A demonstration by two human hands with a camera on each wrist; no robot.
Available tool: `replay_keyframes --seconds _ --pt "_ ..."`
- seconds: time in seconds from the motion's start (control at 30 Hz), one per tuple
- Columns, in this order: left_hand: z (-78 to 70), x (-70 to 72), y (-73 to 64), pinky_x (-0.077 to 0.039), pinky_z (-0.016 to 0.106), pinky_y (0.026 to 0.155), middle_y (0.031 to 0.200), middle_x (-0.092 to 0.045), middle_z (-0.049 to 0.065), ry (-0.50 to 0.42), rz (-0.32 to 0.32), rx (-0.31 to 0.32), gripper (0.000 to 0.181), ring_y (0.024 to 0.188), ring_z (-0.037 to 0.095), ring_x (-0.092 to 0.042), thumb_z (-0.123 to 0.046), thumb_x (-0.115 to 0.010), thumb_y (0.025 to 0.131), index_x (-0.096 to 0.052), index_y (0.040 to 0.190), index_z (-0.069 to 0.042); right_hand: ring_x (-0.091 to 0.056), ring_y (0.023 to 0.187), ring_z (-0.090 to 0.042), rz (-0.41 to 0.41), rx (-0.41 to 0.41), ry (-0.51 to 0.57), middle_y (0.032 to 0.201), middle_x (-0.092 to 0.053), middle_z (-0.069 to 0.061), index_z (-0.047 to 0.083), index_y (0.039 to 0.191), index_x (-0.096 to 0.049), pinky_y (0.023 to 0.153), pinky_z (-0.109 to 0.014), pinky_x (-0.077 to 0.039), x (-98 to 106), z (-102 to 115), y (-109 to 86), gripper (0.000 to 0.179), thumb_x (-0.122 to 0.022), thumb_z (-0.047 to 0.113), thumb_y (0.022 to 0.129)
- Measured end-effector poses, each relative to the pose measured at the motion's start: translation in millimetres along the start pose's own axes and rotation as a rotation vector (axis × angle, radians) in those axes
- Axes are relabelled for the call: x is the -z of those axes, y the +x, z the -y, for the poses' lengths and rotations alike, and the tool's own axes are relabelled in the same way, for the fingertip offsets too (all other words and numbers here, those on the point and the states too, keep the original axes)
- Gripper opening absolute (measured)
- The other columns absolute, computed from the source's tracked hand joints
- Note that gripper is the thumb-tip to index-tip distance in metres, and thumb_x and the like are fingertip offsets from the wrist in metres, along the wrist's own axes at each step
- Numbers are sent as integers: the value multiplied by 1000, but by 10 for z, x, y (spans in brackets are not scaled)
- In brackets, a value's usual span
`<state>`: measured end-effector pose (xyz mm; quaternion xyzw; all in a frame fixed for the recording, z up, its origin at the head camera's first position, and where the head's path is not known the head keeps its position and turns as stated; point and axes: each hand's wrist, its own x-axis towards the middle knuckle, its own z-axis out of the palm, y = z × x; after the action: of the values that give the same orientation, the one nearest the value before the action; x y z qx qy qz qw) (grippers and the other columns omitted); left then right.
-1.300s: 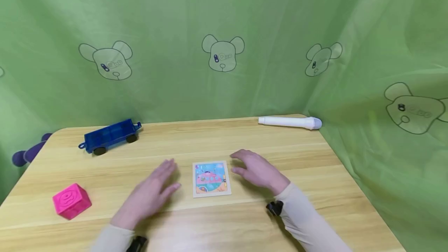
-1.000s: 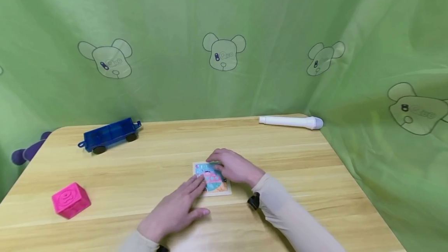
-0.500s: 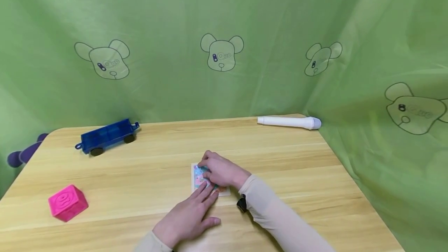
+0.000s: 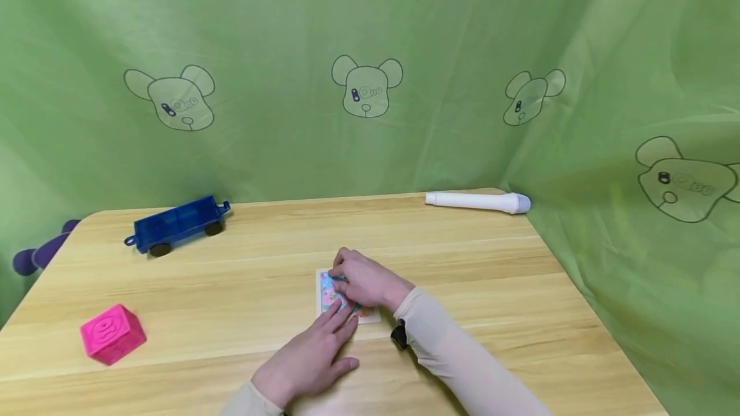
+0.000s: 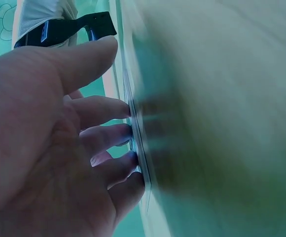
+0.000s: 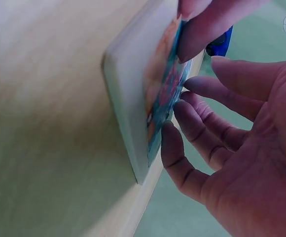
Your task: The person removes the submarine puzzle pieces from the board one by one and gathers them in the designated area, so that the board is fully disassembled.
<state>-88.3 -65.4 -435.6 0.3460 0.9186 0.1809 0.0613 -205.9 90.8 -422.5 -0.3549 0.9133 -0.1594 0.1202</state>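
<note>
A small square picture board with a white border lies flat on the wooden table; its blue and pink print is partly covered by both hands. My left hand rests its extended fingertips on the near part of the print, thumb held out to the side. From the right, my right hand reaches over the board with bent fingers. In the right wrist view, its fingertips touch the printed surface and the thumb stands apart, while the left hand's fingers press nearby. The board's thick white edge shows there.
A pink block sits at the left of the table. Farther back is a blue toy wagon with black wheels. A white toy microphone lies along the back right edge. Green curtain encloses the back and sides.
Both hands have come in from either side of the board and set their fingers on its print. Over the last half second they have barely moved.
</note>
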Motion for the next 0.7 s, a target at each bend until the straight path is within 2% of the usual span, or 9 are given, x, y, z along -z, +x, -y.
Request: replay_keyframes --seconds 0.27,0.43,0.57,0.7 --pt "14 39 11 -29 44 113 155 -31 19 -36 33 1 62 144 35 -22 -32 -61 98 -43 144 5 -52 110 -16 -5 -17 8 118 -54 -2 2 127 -65 99 -31 -44 31 27 -14 32 -58 18 99" --pt "17 49 13 -30 44 112 155 -31 18 -29 50 9 67 144 35 -22 -32 -67 93 -43 145 4 -52 108 -15 -10 -30 19 116 -53 -1 4 125 -67 97 -30 -45 21 27 11 30 -55 18 101" --pt "13 58 7 -33 43 111 156 -30 18 -12 60 16 73 144 36 -22 -33 -72 89 -43 145 4 -53 101 -14 -21 -44 50 112 -53 -1 4 124 -66 93 -29 -47 17 30 37 29 -52 15 102" --pt "15 49 11 -34 44 110 156 -30 18 -34 65 19 76 144 38 -22 -33 -74 87 -43 145 5 -51 93 -13 -13 -68 76 108 -51 -1 5 124 -64 88 -28 -48 7 14 47 26 -51 11 102"
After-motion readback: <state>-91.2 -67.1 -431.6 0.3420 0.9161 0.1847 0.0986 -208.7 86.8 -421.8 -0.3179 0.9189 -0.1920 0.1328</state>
